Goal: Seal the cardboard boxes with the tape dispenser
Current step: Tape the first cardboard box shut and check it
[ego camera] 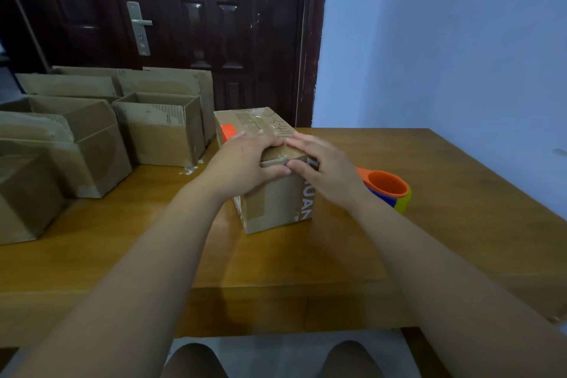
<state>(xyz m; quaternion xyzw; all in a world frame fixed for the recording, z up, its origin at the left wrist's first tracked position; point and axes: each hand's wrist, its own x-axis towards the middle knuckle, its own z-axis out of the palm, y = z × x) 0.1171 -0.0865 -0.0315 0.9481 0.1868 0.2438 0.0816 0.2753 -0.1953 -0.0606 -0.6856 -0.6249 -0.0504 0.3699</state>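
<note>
We cannot see the near top edge of the cardboard box point(276, 196): the left hand point(245, 163) and right hand point(325, 166) cover it. The right hand also hides part of the tape dispenser point(388, 186). The left picture edge cuts off the nearest left box point(24, 202). The handwriting point(277, 124) on the lid is illegible.

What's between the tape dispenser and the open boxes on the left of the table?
In the head view, the closed cardboard box stands between the tape dispenser and the open boxes, with the left hand and right hand on its top.
</note>
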